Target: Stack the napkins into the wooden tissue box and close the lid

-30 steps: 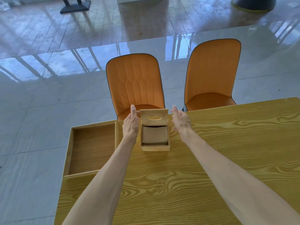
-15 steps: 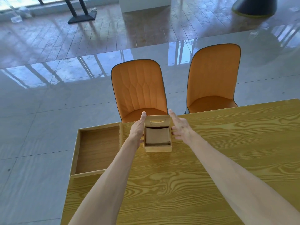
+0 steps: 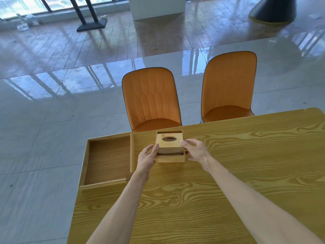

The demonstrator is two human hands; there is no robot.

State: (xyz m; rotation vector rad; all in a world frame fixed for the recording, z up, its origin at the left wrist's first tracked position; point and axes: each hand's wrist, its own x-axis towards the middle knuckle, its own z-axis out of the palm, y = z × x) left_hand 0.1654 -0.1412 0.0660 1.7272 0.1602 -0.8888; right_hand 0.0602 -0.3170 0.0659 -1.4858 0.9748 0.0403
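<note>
A small wooden tissue box [image 3: 170, 158] stands near the far edge of the table. Its lid [image 3: 169, 142], with an oval hole, lies almost flat over the box, the front edge still raised a little. In the gap under it a strip of brown napkins [image 3: 169, 152] shows. My left hand [image 3: 147, 156] touches the lid's front left corner with thumb and fingers. My right hand [image 3: 196, 150] holds the lid's front right corner, fingers spread along the box side.
An empty wooden tray [image 3: 107, 160] lies left of the box, overhanging the table's left edge. The yellow wood-grain table [image 3: 228, 173] stretches to the right and toward me. Two orange chairs [image 3: 151, 99] stand behind the far edge.
The lid stood upright at the back of the box; both hands have brought it down over the napkins. My hands moved from the lid's sides to its front corners.
</note>
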